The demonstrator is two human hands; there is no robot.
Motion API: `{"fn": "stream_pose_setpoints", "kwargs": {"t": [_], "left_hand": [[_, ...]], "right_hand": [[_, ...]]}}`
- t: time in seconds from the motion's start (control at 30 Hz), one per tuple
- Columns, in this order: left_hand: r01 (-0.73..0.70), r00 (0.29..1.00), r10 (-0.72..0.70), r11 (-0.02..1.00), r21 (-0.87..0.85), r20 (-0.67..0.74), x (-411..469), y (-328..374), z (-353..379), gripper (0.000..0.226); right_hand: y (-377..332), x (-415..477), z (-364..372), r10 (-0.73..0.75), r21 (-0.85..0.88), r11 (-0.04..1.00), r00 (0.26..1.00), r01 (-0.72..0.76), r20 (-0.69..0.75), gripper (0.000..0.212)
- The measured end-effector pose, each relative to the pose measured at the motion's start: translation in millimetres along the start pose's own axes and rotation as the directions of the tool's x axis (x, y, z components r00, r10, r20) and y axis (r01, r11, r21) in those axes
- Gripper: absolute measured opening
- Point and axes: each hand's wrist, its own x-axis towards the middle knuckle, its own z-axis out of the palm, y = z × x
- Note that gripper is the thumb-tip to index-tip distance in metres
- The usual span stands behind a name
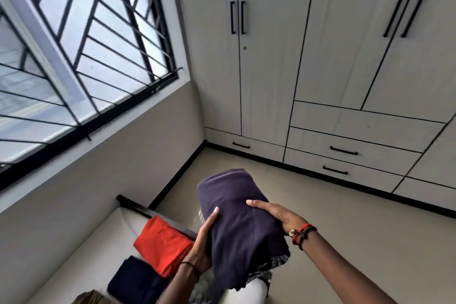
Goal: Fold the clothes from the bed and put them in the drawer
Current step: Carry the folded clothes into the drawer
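A folded dark purple garment [237, 224] is held up in front of me, above the corner of the bed [81, 254]. My left hand [202, 244] grips its left side, thumb on top. My right hand [276, 217] grips its right side, fingers underneath. A patterned black-and-white garment [269, 269] shows under the purple one. On the bed lie a folded orange-red garment [160, 242] and a folded navy garment [133, 281]. The wardrobe drawers [345, 153] at the far wall are all closed.
A white wardrobe [271, 44] with black handles fills the far wall. A barred window [86, 44] is on the left wall. Beige floor [345, 217] lies between the bed and the wardrobe. A tan item [91, 298] peeks in at the bottom edge.
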Motion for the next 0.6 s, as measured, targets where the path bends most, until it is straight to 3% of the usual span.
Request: {"fn": "stream_pose_setpoints", "kwargs": {"t": [0.1, 0.17, 0.23, 0.4, 0.6], "left_hand": [[0.045, 0.996, -0.044, 0.999, -0.02, 0.079, 21.8, -0.2, 58.1, 0.047], [0.086, 0.989, -0.087, 0.996, 0.013, 0.122, 18.6, 8.7, 103.1, 0.051], [0.065, 0.988, -0.068, 0.998, 0.026, 0.142, 36.3, 9.8, 141.8, 0.036], [0.122, 0.957, -0.145, 0.987, 0.108, 0.249, 68.1, 11.9, 211.9, 0.04], [0.141, 0.948, -0.189, 0.97, 0.197, 0.255, 109.9, 15.9, 265.3, 0.041]], "right_hand": [[-11.8, 0.3, -53.9, 0.004, 0.035, 0.999, 1.0, -0.003, -0.024, 0.074], [-15.8, 0.3, -83.7, 0.016, 0.048, 0.999, 0.999, -0.014, -0.049, 0.074], [-19.1, 2.2, -121.5, 0.022, 0.074, 0.997, 0.997, -0.016, -0.078, 0.075], [-23.2, 5.0, -191.7, 0.02, 0.149, 0.989, 0.99, 0.002, -0.143, 0.072], [-25.2, 11.8, -245.0, -0.013, 0.235, 0.969, 0.968, 0.074, -0.252, 0.064]]}}
